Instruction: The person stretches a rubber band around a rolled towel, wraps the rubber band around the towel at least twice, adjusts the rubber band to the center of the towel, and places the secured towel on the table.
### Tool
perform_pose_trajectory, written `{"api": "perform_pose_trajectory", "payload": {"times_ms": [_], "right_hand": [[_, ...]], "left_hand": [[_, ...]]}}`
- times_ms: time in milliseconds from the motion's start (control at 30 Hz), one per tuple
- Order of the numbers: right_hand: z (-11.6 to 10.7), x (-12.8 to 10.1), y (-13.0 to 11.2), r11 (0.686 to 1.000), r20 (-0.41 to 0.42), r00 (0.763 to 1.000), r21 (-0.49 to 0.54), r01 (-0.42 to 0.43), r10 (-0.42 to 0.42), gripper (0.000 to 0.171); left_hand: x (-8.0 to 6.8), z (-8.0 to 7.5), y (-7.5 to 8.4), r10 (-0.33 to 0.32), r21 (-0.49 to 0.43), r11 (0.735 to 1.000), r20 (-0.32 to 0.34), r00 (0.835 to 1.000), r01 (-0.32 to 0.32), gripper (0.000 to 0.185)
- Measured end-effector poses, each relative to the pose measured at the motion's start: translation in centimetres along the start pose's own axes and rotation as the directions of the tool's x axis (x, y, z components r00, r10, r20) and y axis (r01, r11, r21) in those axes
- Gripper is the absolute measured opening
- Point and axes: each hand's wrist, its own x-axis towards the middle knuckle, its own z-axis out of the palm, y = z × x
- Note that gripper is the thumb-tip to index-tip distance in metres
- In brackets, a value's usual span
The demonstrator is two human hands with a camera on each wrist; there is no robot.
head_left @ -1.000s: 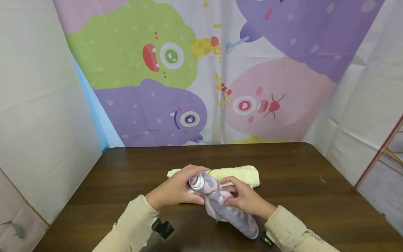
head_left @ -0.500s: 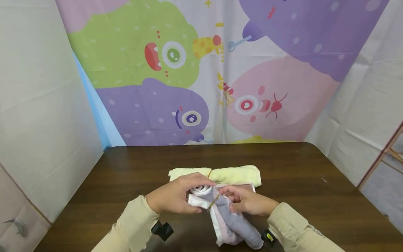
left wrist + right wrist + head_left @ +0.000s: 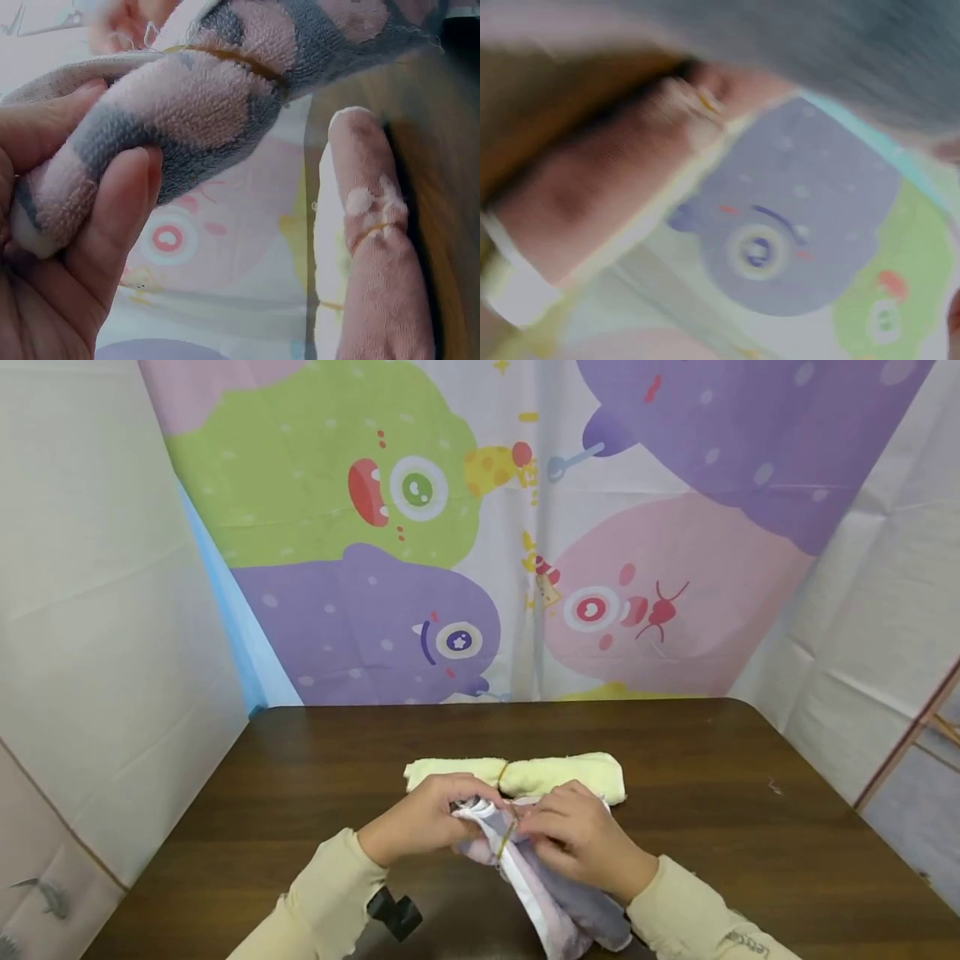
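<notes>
A grey and pink towel (image 3: 566,893), partly rolled with a white edge hanging loose, is held above the table. A thin yellow-brown rubber band (image 3: 225,55) cinches it near its upper end. My left hand (image 3: 431,818) grips that end, thumb on one side and fingers on the other. At the band, my right hand (image 3: 588,839) holds the towel with curled fingers; their tips are partly hidden. In the right wrist view the towel's grey side is blurred across the top.
Behind the hands lies a rolled pale yellow towel (image 3: 566,774) with a band round it. A banded brownish-pink towel roll (image 3: 386,292) lies alongside it, mostly hidden in the head view. The dark wooden table (image 3: 330,752) ends at a cartoon-printed curtain (image 3: 390,627).
The towel has turned and its lower part has come loose, showing a white edge. My right hand has moved up over the towel to the band. The left hand keeps its grip.
</notes>
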Motion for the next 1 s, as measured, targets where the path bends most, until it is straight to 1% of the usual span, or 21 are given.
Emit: {"api": "perform_pose_trajectory", "payload": {"times_ms": [33, 67, 100, 133, 167, 200, 233, 267, 300, 367, 467, 500, 567, 600, 633, 700, 767, 833, 867, 1000], "right_hand": [[0.0, 0.4, -0.2, 0.979, -0.052, 0.993, -0.182, 0.093, -0.104, 0.024], [0.0, 0.8, -0.4, 0.938, -0.059, 0.98, -0.307, 0.162, -0.188, 0.026], [0.0, 1.1, -0.6, 0.892, -0.039, 0.966, -0.395, 0.22, -0.255, 0.027], [-0.1, 1.4, -0.8, 0.847, -0.011, 0.953, -0.461, 0.264, -0.303, 0.027], [-0.2, 1.5, -1.0, 0.809, 0.017, 0.942, -0.509, 0.296, -0.334, 0.024], [-0.3, 1.6, -1.1, 0.777, 0.044, 0.935, -0.544, 0.318, -0.351, 0.021], [-0.4, 1.6, -1.2, 0.753, 0.071, 0.931, -0.567, 0.334, -0.359, 0.021], [-0.5, 1.6, -1.4, 0.734, 0.096, 0.927, -0.583, 0.348, -0.363, 0.02], [-0.7, 1.5, -1.5, 0.717, 0.12, 0.924, -0.597, 0.36, -0.363, 0.021], [-0.8, 1.5, -1.7, 0.699, 0.153, 0.925, -0.614, 0.366, -0.349, 0.025], [-0.6, 1.7, -1.8, 0.667, 0.173, 0.925, -0.648, 0.366, -0.339, 0.029], [-0.6, 1.7, -1.8, 0.663, 0.175, 0.926, -0.655, 0.363, -0.334, 0.03], [-0.4, 1.8, -1.8, 0.669, 0.168, 0.932, -0.656, 0.35, -0.322, 0.029], [-0.3, 1.8, -1.8, 0.678, 0.163, 0.935, -0.651, 0.342, -0.315, 0.028], [-0.3, 1.7, -1.8, 0.694, 0.158, 0.94, -0.64, 0.33, -0.301, 0.027], [-0.3, 1.7, -1.7, 0.727, 0.148, 0.948, -0.612, 0.311, -0.28, 0.026], [-0.3, 1.6, -1.6, 0.749, 0.14, 0.952, -0.59, 0.302, -0.273, 0.024], [-0.4, 1.5, -1.6, 0.754, 0.136, 0.952, -0.584, 0.301, -0.275, 0.019], [-0.4, 1.5, -1.6, 0.751, 0.134, 0.951, -0.587, 0.304, -0.28, 0.018], [-0.3, 1.4, -1.6, 0.739, 0.114, 0.952, -0.606, 0.294, -0.285, 0.02]], "left_hand": [[0.0, 0.0, 0.0, -0.02, -0.027, 0.999, 0.002, 1.0, 0.02, 0.03], [0.0, 0.0, 0.0, -0.025, -0.041, 0.999, 0.004, 1.0, 0.025, 0.029], [0.0, 0.0, 0.0, -0.03, -0.055, 0.998, 0.013, 0.999, 0.031, 0.029], [0.1, -0.1, 0.0, -0.033, -0.071, 0.997, 0.023, 0.999, 0.034, 0.029], [0.1, -0.1, 0.0, -0.029, -0.084, 0.996, 0.033, 0.999, 0.032, 0.029], [0.1, -0.1, 0.1, -0.024, -0.09, 0.996, 0.042, 0.999, 0.028, 0.03], [0.1, -0.1, 0.1, -0.018, -0.086, 0.996, 0.047, 0.999, 0.022, 0.03], [0.2, -0.1, 0.1, -0.007, -0.078, 0.997, 0.05, 0.999, 0.011, 0.029], [0.2, 0.0, 0.1, -0.011, -0.077, 0.997, 0.05, 0.999, 0.014, 0.028], [0.2, 0.0, 0.1, -0.004, -0.054, 0.999, 0.041, 0.999, 0.006, 0.026], [0.3, 0.1, 0.1, 0.019, 0.001, 1.0, 0.011, 1.0, -0.019, 0.023], [0.3, 0.1, 0.0, 0.022, 0.015, 1.0, 0.001, 1.0, -0.022, 0.023], [0.3, 0.0, 0.0, 0.03, 0.038, 0.999, -0.007, 1.0, -0.03, 0.024], [0.3, 0.0, 0.0, 0.029, 0.04, 0.999, -0.008, 1.0, -0.029, 0.024], [0.3, -0.1, 0.0, 0.022, 0.034, 0.999, -0.006, 1.0, -0.022, 0.024], [0.2, -0.2, 0.1, -0.013, 0.01, 1.0, -0.004, 1.0, 0.013, 0.025], [0.3, -0.2, 0.1, -0.047, -0.023, 0.999, -0.002, 0.999, 0.047, 0.026], [0.3, -0.1, 0.1, -0.064, -0.031, 0.997, -0.015, 0.998, 0.064, 0.028], [0.4, 0.0, 0.2, -0.07, -0.023, 0.997, -0.027, 0.997, 0.07, 0.028], [0.5, 0.5, 0.1, -0.034, 0.057, 0.998, -0.093, 0.995, 0.039, 0.02]]}}
